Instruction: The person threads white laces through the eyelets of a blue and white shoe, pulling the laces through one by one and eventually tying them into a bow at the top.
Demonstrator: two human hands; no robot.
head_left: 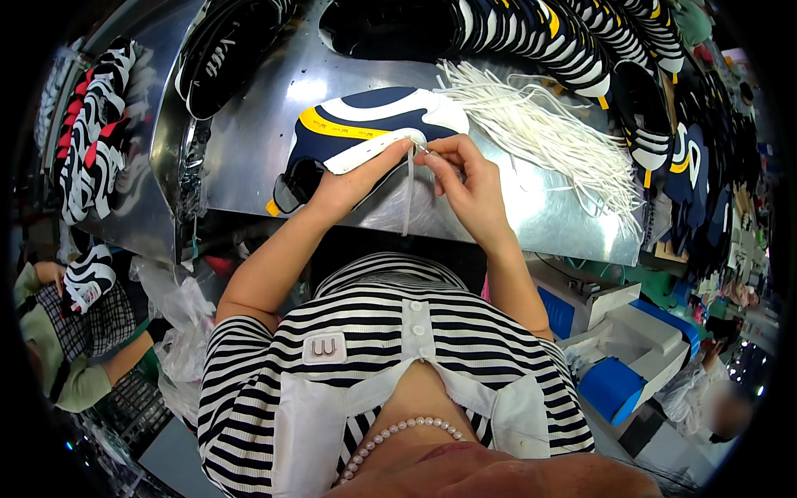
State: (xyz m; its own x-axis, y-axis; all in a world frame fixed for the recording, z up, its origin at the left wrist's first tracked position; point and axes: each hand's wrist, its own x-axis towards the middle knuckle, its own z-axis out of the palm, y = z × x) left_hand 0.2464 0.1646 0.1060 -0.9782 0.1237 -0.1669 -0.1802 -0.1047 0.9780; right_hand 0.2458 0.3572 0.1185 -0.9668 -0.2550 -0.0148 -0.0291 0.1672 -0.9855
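Threading is the step you seem to be on: your left hand [353, 184] grips the shoe upper [365, 133] by its white eyelet strip, thumb and fingers closed on it, while your right hand [465, 178] pinches the tip of a white lace [408, 195] just beside that strip. The upper lies flat on the steel table [249, 158], right in front of you, its navy, white and yellow side up; the lace hangs from your fingers over the table edge. To do this well, hold the strip taut and slightly lifted so the eyelet opens toward you — a slack strip would likely make the tip snag. Keep the pinch close to the lace end so it stays stiff, and let the loose tail fall clear. The bundle of spare laces [548, 133] lies to your right, near enough — and stacks of uppers [573, 41] ring the far side of the table
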